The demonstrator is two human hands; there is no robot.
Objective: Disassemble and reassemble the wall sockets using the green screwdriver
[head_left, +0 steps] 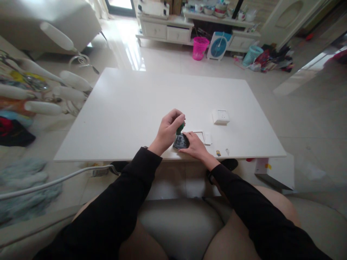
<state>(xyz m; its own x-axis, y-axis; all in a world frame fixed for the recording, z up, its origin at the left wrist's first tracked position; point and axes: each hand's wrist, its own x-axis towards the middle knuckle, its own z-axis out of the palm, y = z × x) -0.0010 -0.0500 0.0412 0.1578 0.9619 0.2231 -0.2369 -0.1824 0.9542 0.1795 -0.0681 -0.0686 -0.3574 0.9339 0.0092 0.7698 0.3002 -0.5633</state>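
Observation:
My left hand (169,130) is closed around a green handle (180,129), which looks like a screwdriver's; its tip is hard to make out. It points down at the far edge of a dark socket module (179,141) with its slotted side up. My right hand (195,145) grips this module at its right side, thumb at the near edge and fingers at the far one, close to the table's front edge. Just beyond my right hand lie a white frame (201,135) and a white flat piece (208,138), partly hidden by the fingers.
On the white table (130,108) stands a white boxed wall socket (221,116) to the right. A small yellow and dark piece (218,153) and a small pale item (227,151) lie near the front edge. A white cable (67,176) runs below at left.

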